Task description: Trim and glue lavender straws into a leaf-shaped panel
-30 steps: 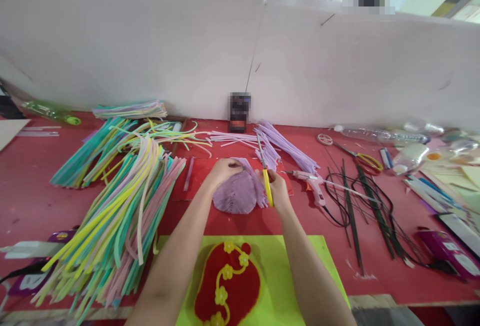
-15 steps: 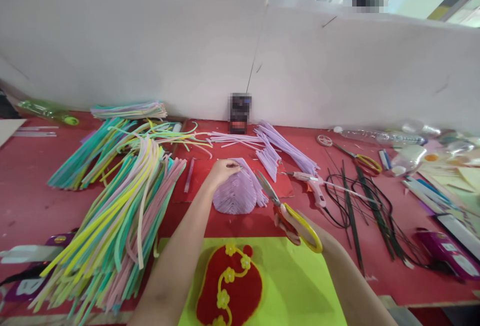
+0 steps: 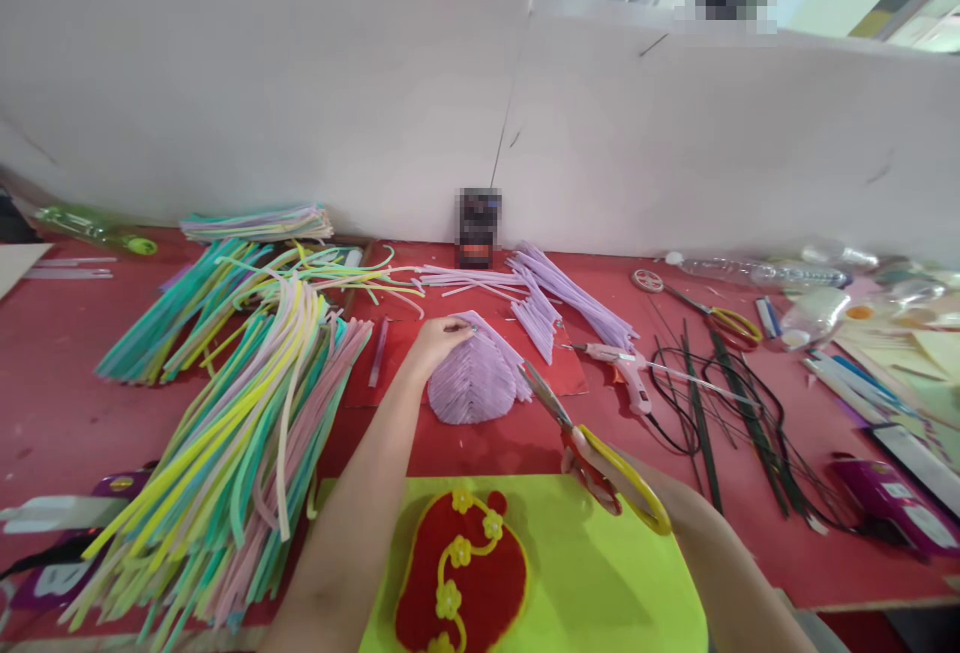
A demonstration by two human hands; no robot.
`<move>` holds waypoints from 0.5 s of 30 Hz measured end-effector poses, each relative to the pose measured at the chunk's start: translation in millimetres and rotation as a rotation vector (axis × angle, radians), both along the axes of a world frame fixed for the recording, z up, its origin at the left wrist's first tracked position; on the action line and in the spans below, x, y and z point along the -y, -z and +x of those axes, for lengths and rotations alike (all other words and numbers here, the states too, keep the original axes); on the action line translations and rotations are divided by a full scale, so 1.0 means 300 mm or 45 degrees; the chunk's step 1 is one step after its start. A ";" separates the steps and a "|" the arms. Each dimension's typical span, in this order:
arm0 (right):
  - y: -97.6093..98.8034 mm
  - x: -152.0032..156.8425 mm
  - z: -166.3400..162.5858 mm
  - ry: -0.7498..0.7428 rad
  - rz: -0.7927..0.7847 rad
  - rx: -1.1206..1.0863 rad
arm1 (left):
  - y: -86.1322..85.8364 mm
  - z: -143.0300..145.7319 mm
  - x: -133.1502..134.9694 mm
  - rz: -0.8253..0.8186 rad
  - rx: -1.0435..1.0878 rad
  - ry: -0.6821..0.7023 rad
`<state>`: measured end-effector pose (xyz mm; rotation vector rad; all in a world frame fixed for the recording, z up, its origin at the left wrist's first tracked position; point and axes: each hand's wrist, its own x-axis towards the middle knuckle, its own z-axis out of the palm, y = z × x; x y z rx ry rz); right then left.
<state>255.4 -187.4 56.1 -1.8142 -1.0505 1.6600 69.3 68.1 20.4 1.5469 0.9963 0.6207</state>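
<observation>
My left hand (image 3: 444, 338) pinches the top of a lilac petal-shaped piece (image 3: 472, 383) made of pipe cleaners laid side by side. Loose strand ends stick out along the piece's right edge. In my right hand (image 3: 581, 458) is a pair of scissors (image 3: 551, 395) with yellow and red handles. The blades point up and left, close to those ends; they look nearly closed. Under the piece lies a red sheet (image 3: 566, 375). Short cut lilac pipe cleaners (image 3: 536, 321) and a longer lilac bundle (image 3: 581, 293) rest just behind.
A large heap of coloured pipe cleaners (image 3: 217, 433) covers the left. To the right lie a pink glue gun (image 3: 626, 365), dark wires (image 3: 701, 423), another pair of scissors (image 3: 709, 311) and plastic bottles (image 3: 750, 271). A yellow-green cloth with a red patch (image 3: 600, 573) is nearest me.
My right hand has drawn the scissors slightly right and down, away from the lilac piece. My left hand keeps its pinch, shifted slightly left.
</observation>
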 end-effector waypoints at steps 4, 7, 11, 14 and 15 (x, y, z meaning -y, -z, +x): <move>-0.003 -0.011 -0.006 -0.018 -0.013 0.032 | 0.008 -0.023 -0.013 -0.053 -0.071 -0.002; -0.001 -0.016 -0.010 -0.019 -0.069 0.037 | 0.007 -0.030 -0.015 -0.073 -0.074 -0.045; -0.007 -0.015 -0.007 -0.021 -0.129 0.032 | 0.010 -0.024 -0.011 -0.093 0.014 0.084; -0.018 -0.015 -0.009 -0.004 -0.172 0.064 | 0.019 -0.017 -0.011 -0.105 0.093 0.115; -0.021 -0.017 -0.011 -0.004 -0.178 0.074 | 0.022 -0.016 -0.011 -0.108 0.108 0.104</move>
